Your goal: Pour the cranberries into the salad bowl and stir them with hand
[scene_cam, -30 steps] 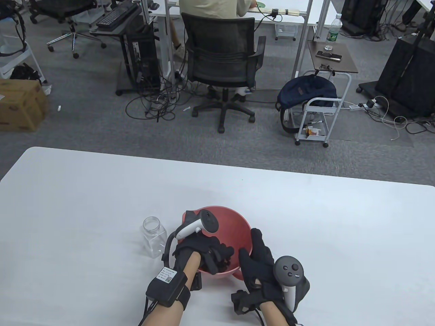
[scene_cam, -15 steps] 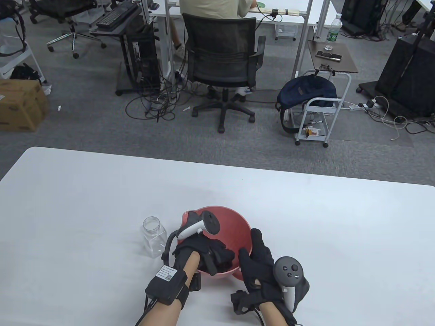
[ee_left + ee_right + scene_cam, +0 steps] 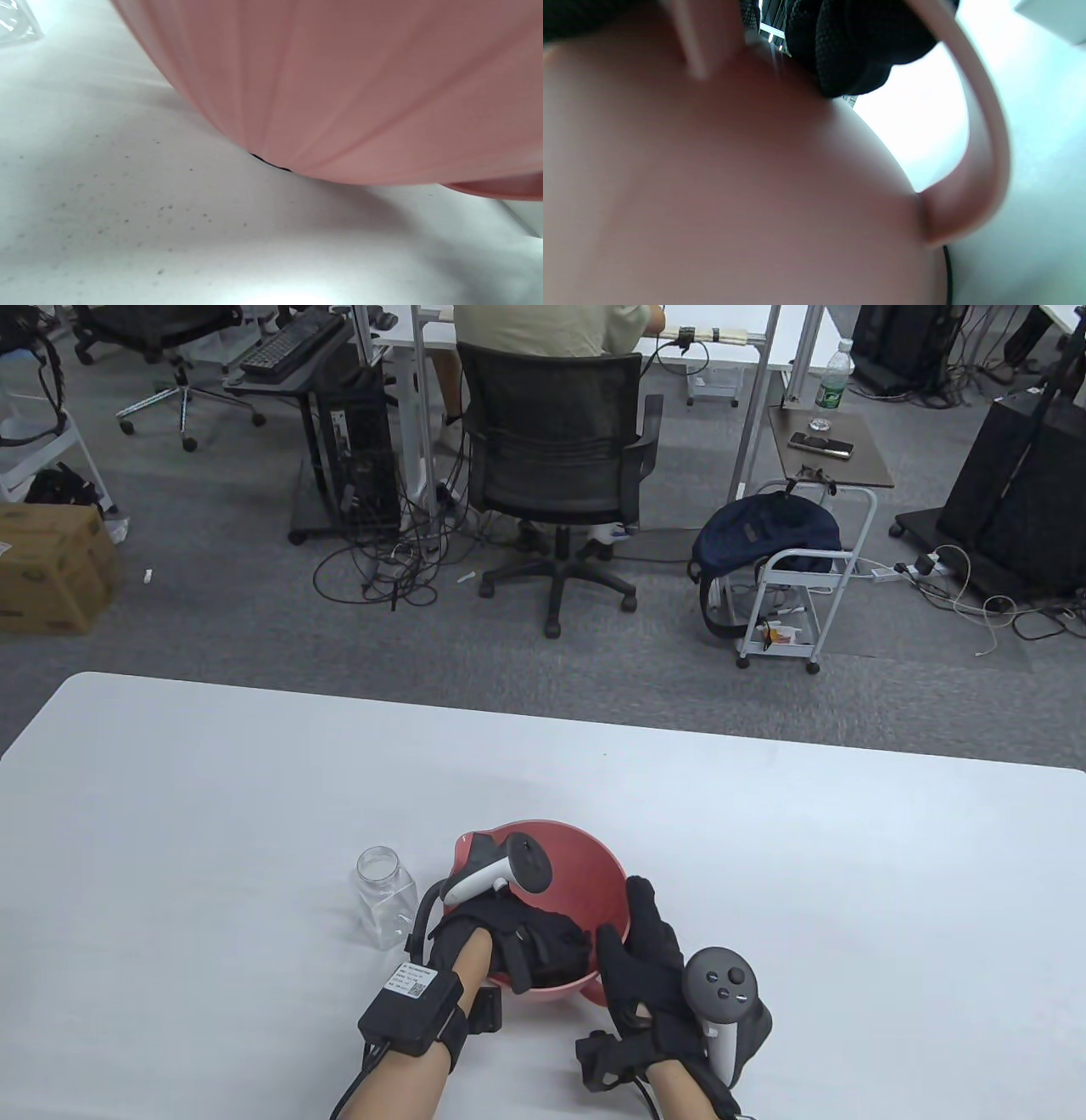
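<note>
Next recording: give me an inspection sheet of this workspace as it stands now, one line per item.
Surface: white table, faint specks in the left wrist view.
Job's things: pink salad bowl; clear jar upright, lid off, looks empty; cranberries hidden.
Clutter: nothing seen on the table.
Grips: left hand reaches into the bowl, fingers hidden; right hand lies flat against the bowl's outer wall.
Cables: black cable loops at the left wrist; tangled cables on the floor.
Surroundings: seated person, office chair, cardboard box, backpack on a cart.
</note>
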